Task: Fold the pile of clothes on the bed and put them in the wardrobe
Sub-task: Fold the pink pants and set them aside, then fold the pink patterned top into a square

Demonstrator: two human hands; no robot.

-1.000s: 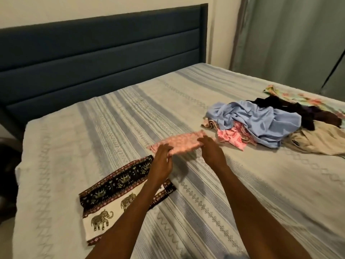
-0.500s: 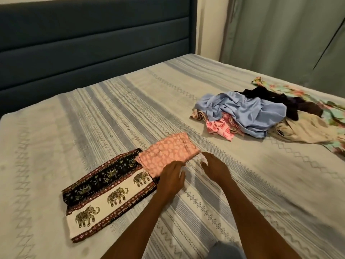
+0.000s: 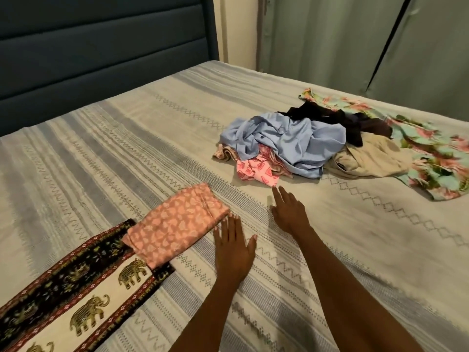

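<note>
Home bedroom: bed [image 3: 330, 224] with striped cover, padded headboard [image 3: 101, 59], curtain [image 3: 342, 34], clothes pile [image 3: 304, 146]

Dark blue headboard [image 3: 101, 52], green curtains [image 3: 330, 39]
</note>
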